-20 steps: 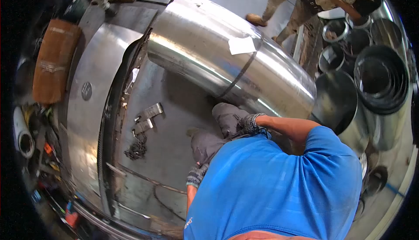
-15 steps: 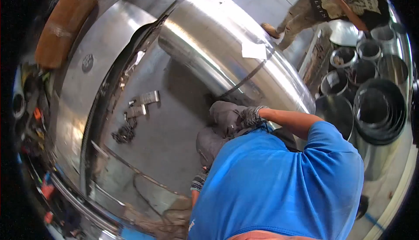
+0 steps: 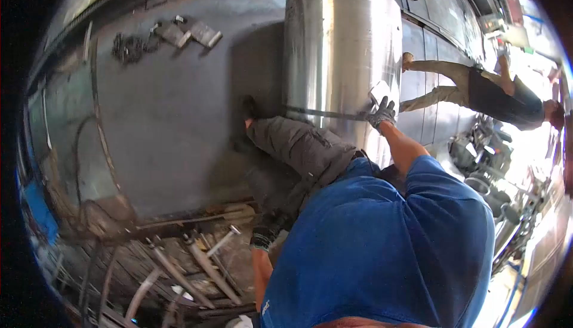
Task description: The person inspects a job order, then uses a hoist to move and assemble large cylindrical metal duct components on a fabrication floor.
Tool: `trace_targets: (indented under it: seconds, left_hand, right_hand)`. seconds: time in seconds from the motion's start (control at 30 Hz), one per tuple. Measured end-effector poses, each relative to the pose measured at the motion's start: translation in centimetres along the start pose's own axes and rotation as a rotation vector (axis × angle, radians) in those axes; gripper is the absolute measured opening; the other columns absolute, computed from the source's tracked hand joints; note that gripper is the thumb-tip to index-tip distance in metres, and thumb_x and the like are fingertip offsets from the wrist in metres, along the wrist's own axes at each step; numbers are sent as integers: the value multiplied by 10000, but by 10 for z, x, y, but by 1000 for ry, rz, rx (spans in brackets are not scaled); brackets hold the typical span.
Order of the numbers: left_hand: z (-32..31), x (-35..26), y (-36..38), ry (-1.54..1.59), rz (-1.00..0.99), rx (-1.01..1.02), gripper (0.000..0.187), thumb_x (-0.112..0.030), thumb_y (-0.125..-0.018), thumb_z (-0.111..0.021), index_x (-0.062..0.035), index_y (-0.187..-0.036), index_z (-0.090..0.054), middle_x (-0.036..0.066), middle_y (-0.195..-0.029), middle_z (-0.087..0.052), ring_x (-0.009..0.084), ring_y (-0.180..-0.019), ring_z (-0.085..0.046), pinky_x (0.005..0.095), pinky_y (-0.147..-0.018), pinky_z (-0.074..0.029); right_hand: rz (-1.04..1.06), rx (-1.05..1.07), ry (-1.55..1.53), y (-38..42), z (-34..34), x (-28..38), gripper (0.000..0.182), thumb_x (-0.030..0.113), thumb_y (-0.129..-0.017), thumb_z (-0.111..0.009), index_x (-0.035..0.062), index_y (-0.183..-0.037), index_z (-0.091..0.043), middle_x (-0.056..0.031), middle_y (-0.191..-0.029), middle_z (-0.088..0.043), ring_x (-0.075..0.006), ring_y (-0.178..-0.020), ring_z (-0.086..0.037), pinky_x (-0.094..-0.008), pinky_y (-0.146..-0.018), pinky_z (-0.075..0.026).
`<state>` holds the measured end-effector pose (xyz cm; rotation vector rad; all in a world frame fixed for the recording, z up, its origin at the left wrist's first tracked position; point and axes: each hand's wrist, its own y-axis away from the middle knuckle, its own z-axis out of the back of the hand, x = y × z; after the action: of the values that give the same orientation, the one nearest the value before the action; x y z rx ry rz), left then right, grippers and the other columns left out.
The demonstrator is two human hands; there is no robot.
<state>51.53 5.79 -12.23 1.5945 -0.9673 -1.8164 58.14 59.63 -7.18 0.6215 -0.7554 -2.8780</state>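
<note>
A large shiny metal cylinder [image 3: 343, 48] lies on the dark floor, with a dark strap [image 3: 328, 114] running across it. My right hand [image 3: 383, 113], in a grey knit glove, rests on the cylinder's curved side with its fingers spread. A white sheet of paper [image 3: 378, 91] sticks up from the metal just beyond my fingertips. My left hand [image 3: 267, 232], gloved too, hangs low beside my bent leg [image 3: 310, 149]; its fingers are dark and mostly hidden.
Metal bars and pipes [image 3: 203, 256] lie at the lower left, a hammer-like tool [image 3: 225, 238] among them. Two metal blocks [image 3: 190, 34] and a dark chain [image 3: 128, 48] are on the floor plate. Another person [image 3: 477, 86] stands beyond the cylinder.
My view has swung round, so the cylinder now appears more upright. My right hand has moved from my lap to the cylinder, by the paper. The other person's posture has changed.
</note>
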Motion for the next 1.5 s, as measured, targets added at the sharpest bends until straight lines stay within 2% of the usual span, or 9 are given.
trace_targets:
  seconds: [0.23, 0.27, 0.37, 0.6, 1.0, 1.07, 1.23, 1.3, 1.5]
  left_hand:
    - [-4, -40, -8, -270, 110, -544, 471, -443, -892, -451, -40, -1088, -597, 216, -1050, -612, 391, -978, -568, 464, -823, -455]
    - [-37, -1, -47, -112, 345, -309, 531, -286, -928, -379, -82, -1413, -310, 150, -1436, -346, 308, -1280, -378, 417, -1049, -331]
    - [-62, -2, -61, -338, -5, -997, 388, -365, -877, -495, -70, -1117, -569, 187, -1093, -586, 377, -976, -563, 480, -802, -456]
    - [-147, 2, -136, -112, 384, -1223, 595, -583, -843, -486, -83, -1158, -554, 206, -1191, -551, 385, -1043, -541, 500, -809, -440]
    - [-98, -30, -113, -599, 41, -1412, 481, -458, -897, -480, -47, -1125, -583, 256, -1069, -591, 449, -987, -542, 503, -851, -429]
    - [-90, -70, -95, -16, 352, -1188, 491, -449, -900, -472, -52, -1176, -563, 269, -1118, -570, 455, -1009, -532, 506, -880, -418]
    - [-62, -89, -74, 38, 386, -1176, 547, -497, -863, -506, -60, -1185, -571, 282, -1135, -561, 439, -1027, -536, 503, -874, -425]
    - [-55, -69, -75, -322, 318, -760, 661, -587, -876, -441, -142, -1364, -412, 262, -1378, -376, 409, -1205, -431, 475, -1009, -343]
    - [-35, -63, -106, -34, 208, -913, 641, -549, -852, -476, -31, -1224, -548, 242, -1191, -556, 403, -1132, -502, 458, -957, -399]
  right_hand:
    - [162, 51, -70, -31, -9, 10, 1293, 526, -524, -825, -31, -1400, -55, -310, -1354, -239, -425, -1250, -354, -402, -1044, -359]
    - [86, 71, -76, -12, 5, 22, 1301, 533, -531, -817, -15, -1416, -37, -292, -1394, -202, -432, -1283, -311, -417, -1054, -347]
    - [40, 55, -64, 8, 20, 29, 1270, 584, -574, -761, -43, -1417, -48, -283, -1444, -163, -418, -1302, -306, -450, -1055, -323]
    - [186, -21, -197, 3, 13, -1, 910, 515, -725, -645, 6, -1366, -248, -280, -1350, -327, -438, -1225, -401, -472, -1004, -370]
    - [485, -166, -96, -21, -4, -32, 603, 410, -821, -538, 149, -1346, -394, -195, -1264, -426, -376, -1147, -469, -485, -915, -428]
    - [496, -183, -139, -24, -4, -32, 581, 406, -821, -546, 145, -1323, -413, -193, -1262, -430, -375, -1144, -471, -487, -915, -424]
    - [517, -222, -219, -18, -8, -29, 535, 403, -813, -578, 159, -1274, -459, -182, -1255, -447, -371, -1133, -481, -531, -899, -403]
    - [504, -236, -244, -33, -20, -25, 528, 389, -813, -580, 165, -1276, -461, -182, -1264, -446, -369, -1142, -479, -545, -899, -393]
    - [607, -175, -195, -20, -2, -40, 559, 407, -815, -565, 156, -1301, -446, -192, -1297, -436, -377, -1158, -478, -550, -936, -368]
